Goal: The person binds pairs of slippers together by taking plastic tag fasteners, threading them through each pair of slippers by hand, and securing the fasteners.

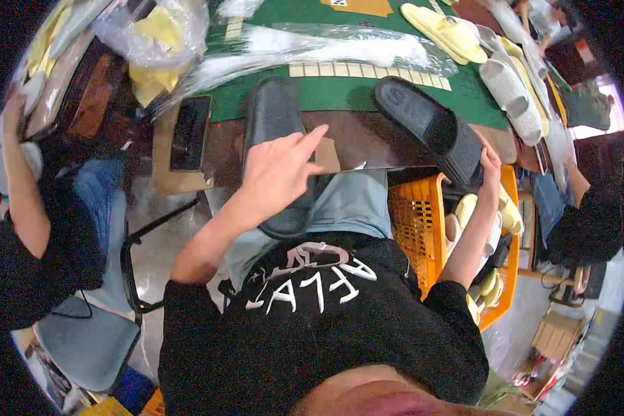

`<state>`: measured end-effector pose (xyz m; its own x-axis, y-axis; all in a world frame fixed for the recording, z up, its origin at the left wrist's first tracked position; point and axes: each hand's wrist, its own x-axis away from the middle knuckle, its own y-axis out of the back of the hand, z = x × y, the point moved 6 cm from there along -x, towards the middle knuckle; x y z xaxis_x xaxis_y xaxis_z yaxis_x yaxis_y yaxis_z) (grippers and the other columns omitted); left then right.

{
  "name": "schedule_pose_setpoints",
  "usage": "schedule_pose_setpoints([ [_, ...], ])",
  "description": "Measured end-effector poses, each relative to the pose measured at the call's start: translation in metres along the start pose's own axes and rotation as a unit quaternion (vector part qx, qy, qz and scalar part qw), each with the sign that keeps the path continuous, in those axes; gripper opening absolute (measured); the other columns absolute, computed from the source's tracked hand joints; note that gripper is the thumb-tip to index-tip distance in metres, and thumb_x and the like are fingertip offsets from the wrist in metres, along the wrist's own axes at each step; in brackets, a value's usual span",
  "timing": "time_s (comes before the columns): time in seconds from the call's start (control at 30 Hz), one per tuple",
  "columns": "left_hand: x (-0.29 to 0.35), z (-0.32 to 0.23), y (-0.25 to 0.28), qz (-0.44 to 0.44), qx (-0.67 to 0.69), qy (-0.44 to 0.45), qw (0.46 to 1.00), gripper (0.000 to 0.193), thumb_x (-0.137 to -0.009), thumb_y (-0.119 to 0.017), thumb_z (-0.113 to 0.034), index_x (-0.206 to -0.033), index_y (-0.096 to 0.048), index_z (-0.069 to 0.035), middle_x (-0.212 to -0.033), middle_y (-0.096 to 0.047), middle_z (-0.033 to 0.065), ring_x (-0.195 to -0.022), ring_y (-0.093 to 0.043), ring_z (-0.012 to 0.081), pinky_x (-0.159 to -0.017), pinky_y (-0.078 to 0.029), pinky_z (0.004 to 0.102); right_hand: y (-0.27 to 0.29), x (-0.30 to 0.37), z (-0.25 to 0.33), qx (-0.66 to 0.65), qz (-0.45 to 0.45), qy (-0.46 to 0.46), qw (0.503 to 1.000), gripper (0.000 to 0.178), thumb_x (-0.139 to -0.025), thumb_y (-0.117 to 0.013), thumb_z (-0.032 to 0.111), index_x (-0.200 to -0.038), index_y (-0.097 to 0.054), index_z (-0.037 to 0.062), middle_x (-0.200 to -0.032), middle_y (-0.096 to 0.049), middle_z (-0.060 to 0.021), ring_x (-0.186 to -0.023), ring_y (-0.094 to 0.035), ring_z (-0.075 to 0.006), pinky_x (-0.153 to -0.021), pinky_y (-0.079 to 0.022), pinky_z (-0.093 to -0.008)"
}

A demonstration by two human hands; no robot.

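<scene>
My left hand [281, 173] is over the middle of a black slide sandal [274, 107] that lies lengthwise at the table edge, its near end sticking out above my lap. Two fingers and the thumb of that hand are stretched out and apart; the strap area beneath is hidden. My right hand [491, 165] grips a second black slide sandal [412, 107] by its strap end. This one is tilted, its footbed facing up and its far end pointing up and left, over the table edge.
Clear plastic wrap [312, 52] lies across the green mat [333, 100]. A phone [190, 132] rests at the left. Yellow sandals [444, 35] and white sandals [509, 97] line the right. An orange basket [433, 229] holding sandals stands beside my right arm. Another person's arm [24, 180] is at far left.
</scene>
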<state>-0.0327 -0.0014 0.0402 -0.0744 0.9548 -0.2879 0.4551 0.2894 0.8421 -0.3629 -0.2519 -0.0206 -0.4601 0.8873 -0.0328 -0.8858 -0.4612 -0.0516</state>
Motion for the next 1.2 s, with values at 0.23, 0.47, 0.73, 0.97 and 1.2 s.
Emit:
schedule_pose_setpoints([
  [0.23, -0.018, 0.018, -0.042, -0.149, 0.184, 0.124, 0.964, 0.054, -0.076, -0.065, -0.008, -0.125, -0.045, -0.013, -0.094, -0.061, 0.0216, -0.088, -0.061, 0.0349, -0.074, -0.049, 0.0410, -0.102, -0.052, -0.014, 0.117, 0.097, -0.048, 0.987, 0.034, -0.094, -0.042, 0.021, -0.118, -0.056, 0.0008, -0.113, -0.058, -0.0049, -0.103, -0.052, -0.0119, -0.091, -0.038, -0.0254],
  [0.47, -0.023, 0.049, -0.052, -0.232, 0.254, 0.121, 0.931, 0.047, -0.078, -0.064, -0.008, -0.122, -0.046, -0.007, -0.100, -0.059, 0.0190, -0.086, -0.061, 0.0261, -0.074, -0.048, 0.0343, -0.179, -0.073, -0.012, 0.534, 0.021, 0.259, 0.804, 0.021, -0.090, -0.045, 0.014, -0.101, -0.060, 0.0038, -0.098, -0.056, -0.0129, -0.095, -0.051, -0.0300, -0.088, -0.039, -0.0358],
  [0.73, -0.011, 0.142, 0.005, -0.281, 0.137, 0.207, 0.927, 0.022, -0.083, -0.061, -0.021, -0.096, -0.066, -0.003, -0.083, -0.067, 0.0111, -0.071, -0.063, 0.0163, -0.064, -0.050, 0.0287, -0.156, -0.079, -0.039, 0.358, -0.022, 0.200, 0.912, 0.022, -0.091, -0.048, 0.018, -0.098, -0.062, 0.0017, -0.101, -0.059, -0.0123, -0.096, -0.056, -0.0249, -0.087, -0.041, -0.0311],
  [0.97, -0.065, 0.203, 0.009, -0.239, 0.034, 0.229, 0.943, 0.013, -0.075, -0.064, -0.014, -0.087, -0.068, -0.008, -0.088, -0.064, 0.0149, -0.084, -0.062, 0.0312, -0.073, -0.049, 0.0393, -0.152, -0.082, -0.042, 0.377, -0.037, 0.198, 0.904, 0.021, -0.090, -0.050, 0.019, -0.098, -0.063, 0.0040, -0.100, -0.061, -0.0115, -0.096, -0.056, -0.0263, -0.084, -0.042, -0.0326],
  [1.2, -0.110, 0.191, -0.021, -0.130, -0.045, 0.186, 0.973, 0.028, -0.067, -0.071, -0.019, -0.093, -0.068, -0.013, -0.089, -0.064, 0.0132, -0.087, -0.061, 0.0296, -0.077, -0.048, 0.0394, -0.154, -0.079, -0.041, 0.369, -0.040, 0.217, 0.903, 0.016, -0.087, -0.054, 0.015, -0.094, -0.063, 0.0040, -0.096, -0.061, -0.0106, -0.092, -0.058, -0.0262, -0.081, -0.043, -0.0323],
])
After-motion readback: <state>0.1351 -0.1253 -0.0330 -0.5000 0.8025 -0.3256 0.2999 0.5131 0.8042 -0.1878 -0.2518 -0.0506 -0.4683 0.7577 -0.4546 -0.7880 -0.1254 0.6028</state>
